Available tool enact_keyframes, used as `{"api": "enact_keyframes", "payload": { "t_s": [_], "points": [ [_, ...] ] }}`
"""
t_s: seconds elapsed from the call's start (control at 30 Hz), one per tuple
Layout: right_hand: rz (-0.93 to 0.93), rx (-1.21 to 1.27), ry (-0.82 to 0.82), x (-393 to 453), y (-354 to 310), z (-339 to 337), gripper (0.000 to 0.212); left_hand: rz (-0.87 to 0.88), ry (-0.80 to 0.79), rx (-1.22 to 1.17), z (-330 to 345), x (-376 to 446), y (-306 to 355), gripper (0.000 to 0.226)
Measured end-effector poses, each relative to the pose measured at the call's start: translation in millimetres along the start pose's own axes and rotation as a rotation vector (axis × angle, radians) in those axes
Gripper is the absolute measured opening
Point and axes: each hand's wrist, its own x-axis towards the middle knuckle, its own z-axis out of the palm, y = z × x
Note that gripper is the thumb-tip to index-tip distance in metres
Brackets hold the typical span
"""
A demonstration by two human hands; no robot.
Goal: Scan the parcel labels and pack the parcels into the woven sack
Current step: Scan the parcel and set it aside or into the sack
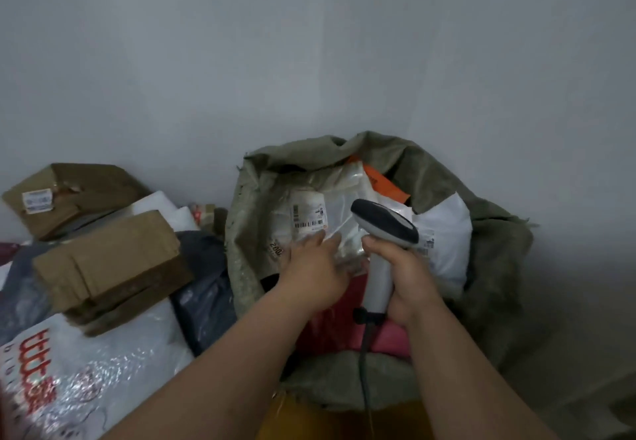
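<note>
A person's left hand (315, 269), fingers straight, presses a clear plastic parcel (330, 219) at the sack (495, 250) mouth; the right hand (406, 281) grips a scanner (380, 254). The parcel looks light, soft, slippery, best pinched at an edge.

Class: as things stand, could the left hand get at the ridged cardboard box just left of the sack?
Probably yes. The left hand holds nothing, only touching the clear parcel, and the cardboard box sits uncovered on top of the pile.

Clear labelled parcel (320, 219) atop others inside open green woven sack (481, 233)
</note>
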Motion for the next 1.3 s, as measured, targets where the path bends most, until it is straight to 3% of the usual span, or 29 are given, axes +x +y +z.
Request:
{"api": "enact_keyframes", "payload": {
  "t_s": [0.07,0.1,0.2,0.33,0.47,0.67,1.0,1.3],
  "points": [
    [0.049,0.011,-0.006,2.4,5.5,-2.1,0.045,0.008,0.027,-0.07,-1.6,-6.7,-2.3,0.065],
    [0.052,0.011,0.0,1.0,9.0,-4.7,0.048,0.01,0.052,-0.129,-1.9,-12.3,-2.6,0.064],
    [0.013,-0.01,0.052,-9.1,16.2,-15.4,0.034,-0.013,0.176,-0.22,-3.3,-33.3,-1.6,0.061],
    [0.044,0.03,0.07,-29.9,9.4,-26.8,0.032,-0.098,0.353,-0.31,-9.6,-66.8,1.9,0.05],
    [0.065,0.013,-0.084,-61.1,2.1,-19.2,0.025,-0.226,0.505,-0.391,-10.0,-108.2,-7.2,0.043],
    [0.132,-0.235,-0.322,-118.4,41.3,26.0,0.013,-0.408,0.657,-0.464,-3.6,-189.1,-55.5,0.037],
    [0.296,-0.422,-0.464,-202.3,152.3,138.8,0.018,-0.757,0.715,-0.631,-25.6,-322.3,-197.0,0.039],
    [0.393,-0.512,-0.498,-268.4,250.2,240.7,0.024,-0.965,0.547,-0.535,-34.0,-426.4,-337.9,0.045]
  ]
}}
